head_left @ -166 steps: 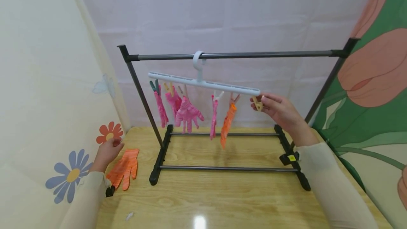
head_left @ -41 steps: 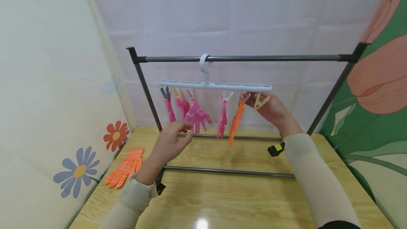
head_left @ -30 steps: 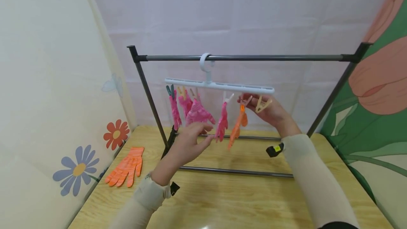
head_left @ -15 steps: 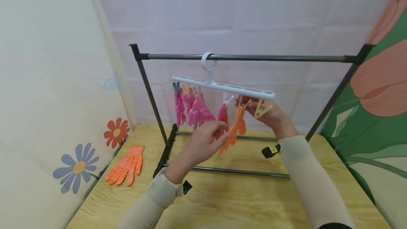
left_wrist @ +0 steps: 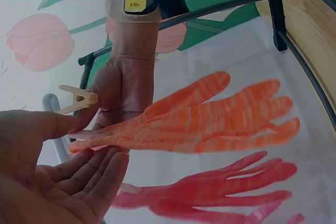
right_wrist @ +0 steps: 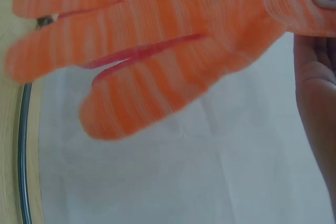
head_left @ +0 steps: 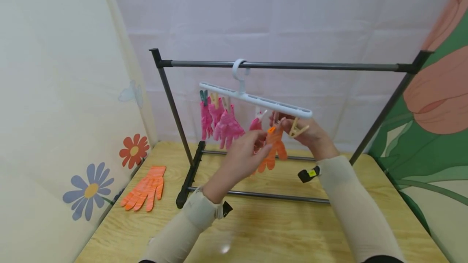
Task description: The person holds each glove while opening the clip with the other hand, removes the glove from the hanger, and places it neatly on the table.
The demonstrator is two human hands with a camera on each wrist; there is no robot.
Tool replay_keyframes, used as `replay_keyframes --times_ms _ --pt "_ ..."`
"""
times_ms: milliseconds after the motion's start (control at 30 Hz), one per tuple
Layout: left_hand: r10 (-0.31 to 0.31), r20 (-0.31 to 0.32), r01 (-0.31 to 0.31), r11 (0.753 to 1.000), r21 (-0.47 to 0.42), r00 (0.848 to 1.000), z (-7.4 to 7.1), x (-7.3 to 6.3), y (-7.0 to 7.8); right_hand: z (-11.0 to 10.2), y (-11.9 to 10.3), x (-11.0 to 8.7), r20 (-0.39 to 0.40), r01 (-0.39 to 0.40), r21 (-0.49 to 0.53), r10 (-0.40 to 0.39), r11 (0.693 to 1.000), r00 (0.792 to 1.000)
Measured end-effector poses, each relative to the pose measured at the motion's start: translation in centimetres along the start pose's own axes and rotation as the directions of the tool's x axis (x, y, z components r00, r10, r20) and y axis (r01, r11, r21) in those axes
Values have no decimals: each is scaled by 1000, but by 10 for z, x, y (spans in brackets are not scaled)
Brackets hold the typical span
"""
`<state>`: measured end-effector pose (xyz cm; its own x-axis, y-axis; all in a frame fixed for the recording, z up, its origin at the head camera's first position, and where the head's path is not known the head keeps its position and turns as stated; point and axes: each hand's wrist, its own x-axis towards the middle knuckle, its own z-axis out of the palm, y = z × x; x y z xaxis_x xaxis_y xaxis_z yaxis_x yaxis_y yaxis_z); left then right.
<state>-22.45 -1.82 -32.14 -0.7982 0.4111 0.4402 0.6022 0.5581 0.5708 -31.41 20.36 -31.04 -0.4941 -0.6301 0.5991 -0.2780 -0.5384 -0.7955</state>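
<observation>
An orange striped glove (left_wrist: 184,124) hangs fingers-down between them, right hand (head_left: 310,134) pinching its pink clothespin (left_wrist: 86,134), left hand (head_left: 242,156) parted, empty, beside its cuff (left_wrist: 119,137)

Orange glove (left_wrist: 194,124): knit, paler streaks, cuff gathered narrow, palm and fingers spread. Hangs cuff up, fingers down, below the right half of the pale blue hanger (head_left: 274,104). Dusty-pink clothespin (left_wrist: 89,134) at the cuff, just inboard of the hanger's right end; whether it bites the fabric cannot be made out.
</observation>
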Motion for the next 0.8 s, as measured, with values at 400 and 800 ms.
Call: replay_keyframes --times_ms 400,800 --pt "3 -138 5 998 58 990 8 16 2 5 2 1 -104 -25 -108 14 994 994" --pt "-4 -170 7 1000 16 985 11 18 0 7 5 -2 -128 -16 -160 -5 987 992"
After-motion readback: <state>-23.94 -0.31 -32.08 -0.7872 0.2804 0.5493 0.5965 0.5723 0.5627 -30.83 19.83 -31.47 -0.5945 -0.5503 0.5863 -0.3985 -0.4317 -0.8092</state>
